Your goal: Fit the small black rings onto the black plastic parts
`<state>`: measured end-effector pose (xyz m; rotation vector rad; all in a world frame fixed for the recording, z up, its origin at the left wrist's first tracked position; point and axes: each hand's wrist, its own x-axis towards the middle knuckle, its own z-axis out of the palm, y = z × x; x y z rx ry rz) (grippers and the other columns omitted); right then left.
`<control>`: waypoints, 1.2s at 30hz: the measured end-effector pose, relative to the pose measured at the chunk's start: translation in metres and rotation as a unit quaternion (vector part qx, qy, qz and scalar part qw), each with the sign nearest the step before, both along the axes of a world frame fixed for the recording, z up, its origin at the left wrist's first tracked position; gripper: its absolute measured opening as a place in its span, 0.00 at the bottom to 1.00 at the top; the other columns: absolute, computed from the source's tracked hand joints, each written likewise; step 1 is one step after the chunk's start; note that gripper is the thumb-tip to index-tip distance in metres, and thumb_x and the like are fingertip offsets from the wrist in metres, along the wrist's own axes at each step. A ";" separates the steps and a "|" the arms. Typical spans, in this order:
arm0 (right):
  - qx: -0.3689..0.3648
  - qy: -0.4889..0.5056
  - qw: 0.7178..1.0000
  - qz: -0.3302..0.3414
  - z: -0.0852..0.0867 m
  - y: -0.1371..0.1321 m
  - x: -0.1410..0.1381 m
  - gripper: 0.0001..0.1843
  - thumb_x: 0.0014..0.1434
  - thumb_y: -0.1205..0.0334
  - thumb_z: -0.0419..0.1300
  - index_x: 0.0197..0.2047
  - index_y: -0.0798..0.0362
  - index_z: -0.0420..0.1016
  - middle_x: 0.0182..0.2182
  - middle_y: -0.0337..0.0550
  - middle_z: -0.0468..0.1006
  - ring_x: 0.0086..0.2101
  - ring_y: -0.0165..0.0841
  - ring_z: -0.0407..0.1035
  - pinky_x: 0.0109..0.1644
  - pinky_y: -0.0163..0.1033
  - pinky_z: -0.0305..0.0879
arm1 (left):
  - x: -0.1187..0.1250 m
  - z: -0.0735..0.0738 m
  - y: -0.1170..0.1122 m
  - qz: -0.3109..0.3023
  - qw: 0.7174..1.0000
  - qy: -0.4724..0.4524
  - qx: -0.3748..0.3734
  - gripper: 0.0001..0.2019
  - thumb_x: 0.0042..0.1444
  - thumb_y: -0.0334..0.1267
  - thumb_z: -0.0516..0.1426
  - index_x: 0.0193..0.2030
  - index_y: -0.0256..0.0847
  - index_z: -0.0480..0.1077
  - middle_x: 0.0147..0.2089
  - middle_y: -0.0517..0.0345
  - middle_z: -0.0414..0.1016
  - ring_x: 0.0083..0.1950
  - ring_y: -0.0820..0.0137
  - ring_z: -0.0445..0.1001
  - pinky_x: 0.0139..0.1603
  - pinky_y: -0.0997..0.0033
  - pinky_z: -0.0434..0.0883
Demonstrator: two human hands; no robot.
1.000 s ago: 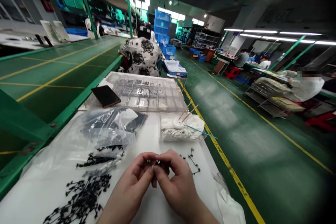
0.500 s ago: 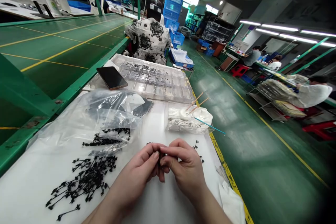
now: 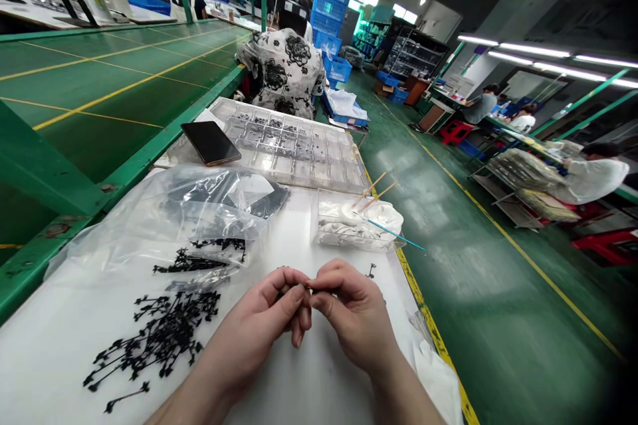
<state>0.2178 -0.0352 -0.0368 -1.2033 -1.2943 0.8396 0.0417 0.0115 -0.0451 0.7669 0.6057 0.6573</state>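
My left hand and my right hand meet over the white table, fingertips pinched together on a small black plastic part that is mostly hidden between them. A heap of black plastic sprue pieces lies to the left of my left hand. A few loose black pieces lie just beyond my right hand. A clear plastic bag holding more black parts sits further back on the left.
A clear compartment tray with small parts stands at the back, a dark phone beside it. A small clear box holds white cloth and sticks. A person in a patterned top sits ahead. Green conveyor on the left, aisle on the right.
My view has tilted down and shifted slightly. Both hands stay pinched together on the small part, moving a little nearer the table's middle.
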 end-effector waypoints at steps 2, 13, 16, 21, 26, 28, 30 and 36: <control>0.003 -0.006 1.000 0.003 0.002 -0.001 0.000 0.03 0.65 0.58 0.73 0.41 0.46 0.87 0.34 0.41 0.83 0.36 0.35 0.78 0.44 0.42 0.75 | 0.000 0.000 0.000 -0.001 1.000 -0.002 -0.005 0.21 0.62 0.57 0.71 0.43 0.40 0.78 0.28 0.59 0.78 0.28 0.72 0.72 0.33 0.73 0.67; -0.008 -0.003 0.999 0.052 0.006 -0.003 0.005 0.06 0.70 0.56 0.68 0.44 0.48 0.85 0.38 0.43 0.83 0.39 0.35 0.78 0.45 0.40 0.73 | 0.000 0.006 -0.001 0.004 0.999 -0.008 -0.037 0.22 0.61 0.58 0.71 0.41 0.40 0.76 0.28 0.61 0.73 0.26 0.75 0.65 0.28 0.76 0.61; 0.000 -0.019 0.999 0.043 0.005 -0.004 0.006 0.06 0.71 0.58 0.67 0.46 0.47 0.86 0.38 0.43 0.82 0.39 0.35 0.77 0.45 0.41 0.74 | -0.001 0.004 0.000 -0.007 1.000 0.006 -0.027 0.21 0.60 0.57 0.72 0.40 0.40 0.75 0.28 0.64 0.69 0.26 0.76 0.61 0.26 0.77 0.55; 0.020 -0.033 0.999 0.028 0.006 -0.004 0.006 0.07 0.71 0.57 0.66 0.46 0.46 0.87 0.38 0.44 0.80 0.39 0.35 0.76 0.45 0.42 0.75 | -0.001 0.002 0.000 -0.041 0.998 0.036 0.023 0.20 0.59 0.54 0.73 0.40 0.40 0.76 0.27 0.66 0.64 0.27 0.75 0.59 0.26 0.75 0.53; 0.015 -0.001 0.999 0.042 0.007 -0.004 0.007 0.06 0.71 0.58 0.67 0.45 0.45 0.87 0.38 0.43 0.79 0.40 0.34 0.76 0.45 0.40 0.75 | -0.003 0.003 -0.003 -0.051 0.993 0.060 0.086 0.18 0.63 0.54 0.69 0.39 0.40 0.78 0.29 0.63 0.65 0.29 0.72 0.61 0.29 0.73 0.59; 0.010 0.019 0.998 0.052 0.005 -0.005 0.008 0.06 0.70 0.58 0.68 0.48 0.44 0.87 0.40 0.43 0.79 0.40 0.34 0.75 0.44 0.40 0.73 | -0.004 0.003 -0.003 -0.042 0.991 0.069 0.103 0.17 0.65 0.54 0.67 0.40 0.41 0.77 0.29 0.63 0.64 0.30 0.71 0.61 0.30 0.72 0.59; 0.005 0.024 0.998 0.059 0.004 -0.006 0.008 0.08 0.69 0.58 0.69 0.51 0.44 0.86 0.42 0.43 0.78 0.40 0.34 0.74 0.44 0.40 0.73 | -0.006 0.003 -0.004 -0.030 0.987 0.089 0.128 0.17 0.67 0.55 0.66 0.41 0.42 0.77 0.29 0.64 0.64 0.30 0.71 0.61 0.31 0.72 0.60; 0.005 -0.025 0.998 0.060 0.006 -0.007 0.008 0.06 0.68 0.59 0.70 0.48 0.45 0.86 0.40 0.43 0.77 0.40 0.34 0.74 0.45 0.42 0.73 | -0.008 0.005 -0.002 -0.039 0.981 0.115 0.151 0.19 0.70 0.58 0.62 0.42 0.43 0.75 0.28 0.66 0.58 0.28 0.71 0.55 0.28 0.73 0.55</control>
